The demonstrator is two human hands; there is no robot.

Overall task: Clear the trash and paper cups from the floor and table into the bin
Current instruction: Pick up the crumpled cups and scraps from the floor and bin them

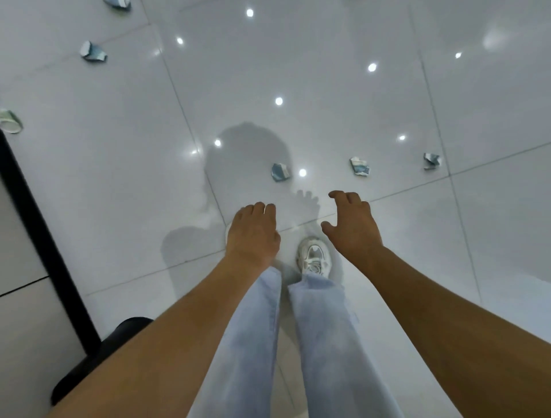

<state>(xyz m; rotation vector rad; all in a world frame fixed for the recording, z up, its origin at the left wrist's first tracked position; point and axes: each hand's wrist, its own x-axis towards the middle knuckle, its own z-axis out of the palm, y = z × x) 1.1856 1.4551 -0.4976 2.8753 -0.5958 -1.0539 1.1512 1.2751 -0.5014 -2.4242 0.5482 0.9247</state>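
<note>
Glossy white floor tiles (328, 89) fill nearly the whole frame, mirroring ceiling lights as bright dots and the person's shadow near the middle. Crushed paper cups lie scattered on them: one just ahead of the hands at centre (280, 172), two more to the right of it (360, 167) and (432, 161), two at the upper left (93, 52) and (117, 3), and a greenish cup on its side at the left edge (11, 121). They sit well apart from each other, so each will probably need its own pick-up.

Both arms stretch forward and down. The left hand (252, 231) hangs palm-down with fingers loosely together, holding nothing. The right hand (351, 222) is spread, thumb apart from lightly curved fingers, also empty; I judge it is shaping for a grab at the centre cup, the nearest one. A white shoe (314, 256) and pale blue trouser legs (322, 343) show below the hands, mid-step toward that cup.

A black edge (35, 214) runs down the left side, and a dark rounded object (98, 355) sits at the lower left; whether that is the bin I cannot tell. No tabletop is clearly in view.

The cups carry blue and white printing, but it is too small and blurred to read any brand or wording.
</note>
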